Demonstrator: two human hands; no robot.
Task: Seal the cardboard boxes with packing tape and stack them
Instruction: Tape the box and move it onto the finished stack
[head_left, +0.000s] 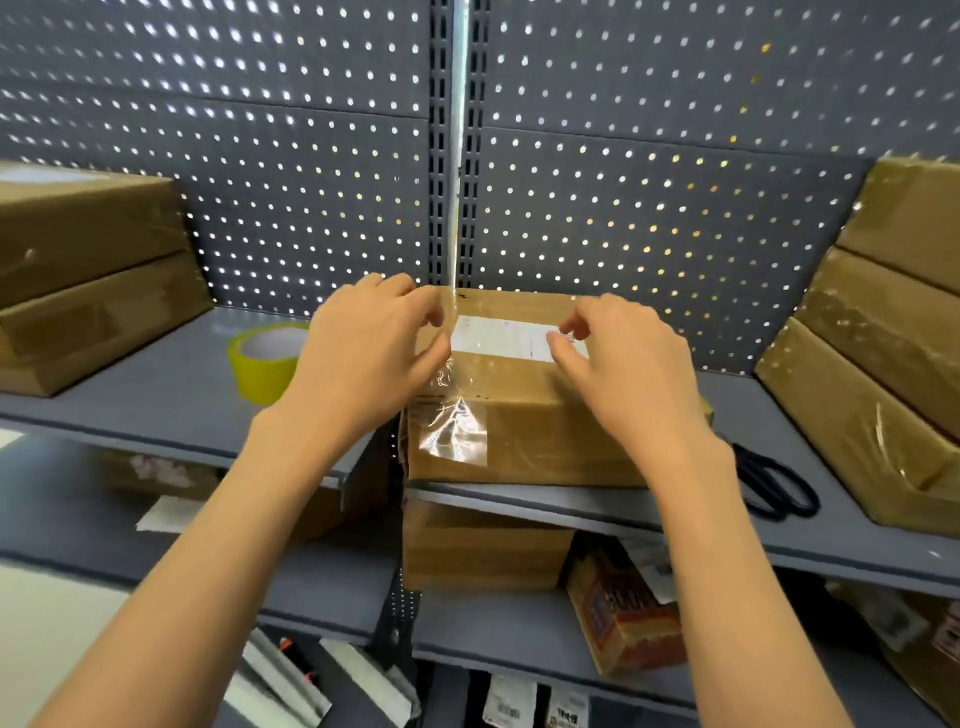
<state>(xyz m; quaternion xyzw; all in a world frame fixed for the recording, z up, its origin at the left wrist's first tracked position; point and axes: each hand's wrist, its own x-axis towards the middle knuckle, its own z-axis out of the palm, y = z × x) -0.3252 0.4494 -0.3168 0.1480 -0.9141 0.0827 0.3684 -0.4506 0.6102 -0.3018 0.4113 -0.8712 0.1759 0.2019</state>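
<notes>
1. Fingers (574, 332) of the right hand (631, 369) are loosely curled, tips touching the box (524, 415) top at its white label (501, 338).
2. Clear tape (454, 431) over the box's left near edge is pinched by the left hand (363, 358).
3. Wrinkles could be trapped if the loose strip is pressed unevenly.
4. The box sits mid-shelf (779, 415); a tape roll (265, 361) lies left, scissors (774, 483) right.

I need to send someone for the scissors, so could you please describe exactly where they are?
On the grey shelf that holds the box under both hands, look right of that box. The scissors lie flat near the shelf's front edge, beside the leaning stack of boxes. They are the only black thing among brown cardboard.
</notes>
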